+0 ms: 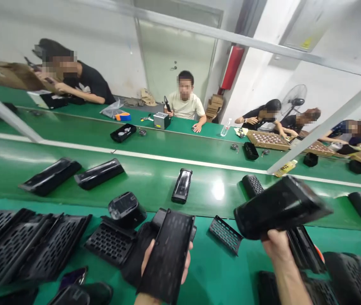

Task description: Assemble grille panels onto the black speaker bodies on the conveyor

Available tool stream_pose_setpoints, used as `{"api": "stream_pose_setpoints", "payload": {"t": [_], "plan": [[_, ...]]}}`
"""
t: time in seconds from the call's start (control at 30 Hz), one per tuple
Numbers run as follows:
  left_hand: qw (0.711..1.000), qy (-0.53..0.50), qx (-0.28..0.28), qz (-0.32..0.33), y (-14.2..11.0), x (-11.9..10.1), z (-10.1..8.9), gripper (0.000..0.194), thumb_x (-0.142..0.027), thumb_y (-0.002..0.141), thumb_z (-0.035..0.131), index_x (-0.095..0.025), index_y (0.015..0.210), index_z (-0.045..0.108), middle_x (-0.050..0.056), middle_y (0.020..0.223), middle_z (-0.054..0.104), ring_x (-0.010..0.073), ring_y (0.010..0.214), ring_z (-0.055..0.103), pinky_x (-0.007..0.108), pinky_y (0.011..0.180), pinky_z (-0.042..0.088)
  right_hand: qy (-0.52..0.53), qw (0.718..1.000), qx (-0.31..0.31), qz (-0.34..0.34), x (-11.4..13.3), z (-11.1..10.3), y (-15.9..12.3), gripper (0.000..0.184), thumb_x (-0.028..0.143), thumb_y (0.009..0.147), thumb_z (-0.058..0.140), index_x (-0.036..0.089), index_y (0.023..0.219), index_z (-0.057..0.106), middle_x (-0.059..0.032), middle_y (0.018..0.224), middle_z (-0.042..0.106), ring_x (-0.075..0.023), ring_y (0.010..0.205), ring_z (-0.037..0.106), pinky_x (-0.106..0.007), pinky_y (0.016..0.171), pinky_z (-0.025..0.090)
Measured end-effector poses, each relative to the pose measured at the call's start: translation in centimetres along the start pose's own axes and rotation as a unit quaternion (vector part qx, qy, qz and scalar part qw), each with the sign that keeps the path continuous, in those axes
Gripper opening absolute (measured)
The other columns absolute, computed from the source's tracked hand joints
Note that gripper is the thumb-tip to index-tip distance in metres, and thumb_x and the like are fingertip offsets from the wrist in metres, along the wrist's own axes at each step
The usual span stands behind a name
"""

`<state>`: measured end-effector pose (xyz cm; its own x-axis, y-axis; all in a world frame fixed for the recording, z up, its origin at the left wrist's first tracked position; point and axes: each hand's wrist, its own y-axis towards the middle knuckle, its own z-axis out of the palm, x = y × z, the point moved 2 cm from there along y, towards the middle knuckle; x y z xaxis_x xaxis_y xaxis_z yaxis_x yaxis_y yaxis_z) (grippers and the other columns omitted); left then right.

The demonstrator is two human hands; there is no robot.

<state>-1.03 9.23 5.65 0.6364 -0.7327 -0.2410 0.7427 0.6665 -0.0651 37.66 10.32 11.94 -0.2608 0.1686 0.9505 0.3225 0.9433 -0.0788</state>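
My left hand [187,267] is wrapped around a long black perforated grille panel [169,254], with fingers showing along both edges. Up at the right, my right hand [276,245] grips a black plastic housing [276,205] from below, holding it tilted in the air. On the green bench between them lies a small slotted grille piece [225,235]. Beside my left hand are another slotted grille [110,241] and a standing black housing [126,207]. Dark parts behind the held panel are partly hidden by it.
Stacked grille panels [31,245] lie at the left, and more black housings [352,275] at the right. Black housings [182,186] rest on the green conveyor belt [148,192]. A slanted metal post [320,123] rises at the right. Several people sit across the line.
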Motion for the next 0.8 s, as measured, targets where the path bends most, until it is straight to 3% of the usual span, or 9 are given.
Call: {"api": "stream_pose_setpoints", "payload": {"t": [0.17,0.27,0.33,0.4,0.47,0.57,0.67,0.8], "plan": [[0.996,0.052,-0.049,0.055,-0.3,0.9,1.9,0.102,-0.092,0.087,0.035,-0.007,0.131,0.071,0.021,0.107,0.076,0.0273,0.080,0.073,0.035,0.067,0.054,0.149,0.983,-0.058,0.092,-4.8,3.7,-7.3,0.089,0.088,0.076,0.063,0.027,0.140,0.070,-0.0142,0.096,0.085,-0.0452,0.095,0.080,-0.065,0.088,0.063],[0.997,0.062,-0.041,0.038,-0.2,2.2,1.5,0.102,-0.092,0.083,0.046,-0.009,0.140,0.065,0.022,0.117,0.075,0.0321,0.088,0.076,0.040,0.075,0.056,0.163,0.974,0.024,0.152,-5.1,3.9,-11.3,0.078,0.080,0.087,0.053,0.025,0.139,0.072,-0.0169,0.094,0.085,-0.0451,0.088,0.082,-0.060,0.080,0.066],[0.999,0.036,-0.019,0.032,0.1,3.2,0.9,0.100,-0.088,0.077,0.063,-0.012,0.143,0.063,0.020,0.125,0.075,0.0350,0.099,0.077,0.044,0.085,0.057,0.137,0.973,0.071,0.173,-3.0,3.2,-13.0,0.078,0.075,0.093,0.046,0.024,0.151,0.063,-0.0185,0.110,0.084,-0.0456,0.097,0.081,-0.057,0.081,0.067],[1.000,0.011,0.005,0.028,0.5,4.1,0.7,0.098,-0.080,0.072,0.077,-0.015,0.145,0.062,0.019,0.130,0.075,0.0367,0.109,0.075,0.049,0.097,0.055,0.091,0.979,0.097,0.152,0.6,3.1,-13.8,0.081,0.070,0.094,0.051,0.029,0.164,0.045,-0.0159,0.138,0.074,-0.0454,0.121,0.073,-0.055,0.092,0.065],[0.999,0.003,0.019,0.033,0.9,4.8,1.0,0.094,-0.071,0.071,0.084,-0.015,0.144,0.064,0.018,0.131,0.075,0.0377,0.115,0.073,0.052,0.106,0.051,0.005,0.990,0.104,0.093,4.4,3.6,-13.9,0.094,0.065,0.088,0.067,0.035,0.170,0.031,-0.0094,0.160,0.058,-0.0445,0.144,0.056,-0.054,0.107,0.058],[0.997,0.029,0.026,0.069,1.2,5.1,2.5,0.084,-0.056,0.071,0.089,-0.014,0.141,0.067,0.019,0.135,0.074,0.0397,0.127,0.068,0.055,0.114,0.046,-0.118,0.985,0.123,0.030,8.2,5.3,-13.1,0.111,0.060,0.078,0.083,0.040,0.171,0.027,-0.0039,0.171,0.043,-0.0451,0.155,0.040,-0.054,0.116,0.051],[0.993,0.068,0.027,0.097,1.0,4.9,4.2,0.084,-0.047,0.069,0.090,-0.013,0.142,0.066,0.020,0.140,0.071,0.0427,0.136,0.061,0.057,0.120,0.040,-0.169,0.973,0.156,0.008,9.2,6.8,-12.3,0.109,0.060,0.074,0.085,0.042,0.169,0.033,-0.0033,0.170,0.043,-0.0469,0.151,0.046,-0.057,0.115,0.050],[0.989,0.095,0.031,0.108,0.9,4.5,5.4,0.088,-0.041,0.066,0.092,-0.015,0.145,0.064,0.020,0.145,0.068,0.0450,0.141,0.057,0.059,0.123,0.036,-0.221,0.964,0.145,-0.026,8.8,8.0,-11.8,0.105,0.056,0.073,0.087,0.043,0.166,0.040,-0.0056,0.164,0.053,-0.0477,0.142,0.056,-0.057,0.109,0.054]]}}
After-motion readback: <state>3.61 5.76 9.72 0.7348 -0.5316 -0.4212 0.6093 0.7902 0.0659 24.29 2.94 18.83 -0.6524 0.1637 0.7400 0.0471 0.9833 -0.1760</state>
